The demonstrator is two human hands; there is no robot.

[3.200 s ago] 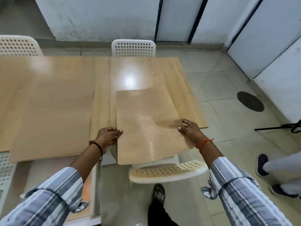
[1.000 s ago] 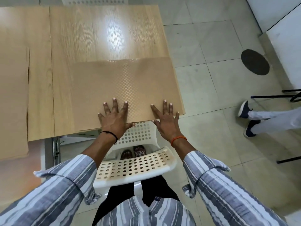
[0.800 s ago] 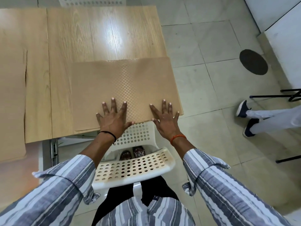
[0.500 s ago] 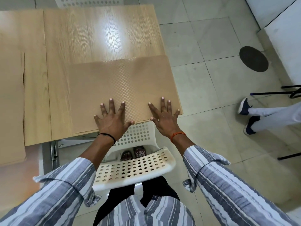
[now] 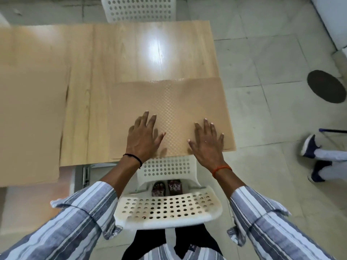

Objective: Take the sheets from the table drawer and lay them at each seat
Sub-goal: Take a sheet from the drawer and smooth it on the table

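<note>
Both hands have slid slightly forward on the textured sheet (image 5: 169, 109). Left hand (image 5: 143, 136) and right hand (image 5: 206, 142) lie flat, fingers spread, gripping nothing. Sheet lies on the table (image 5: 131, 53), long axis across the seat, near edge under both palms.

A tan, dimple-textured rectangular sheet (image 5: 169, 109) lies flat at the near right corner of the light wooden table (image 5: 150, 53). The left hand (image 5: 143, 138) and right hand (image 5: 206, 143) press it with spread fingers, above a white perforated plastic chair (image 5: 169, 209).
</note>
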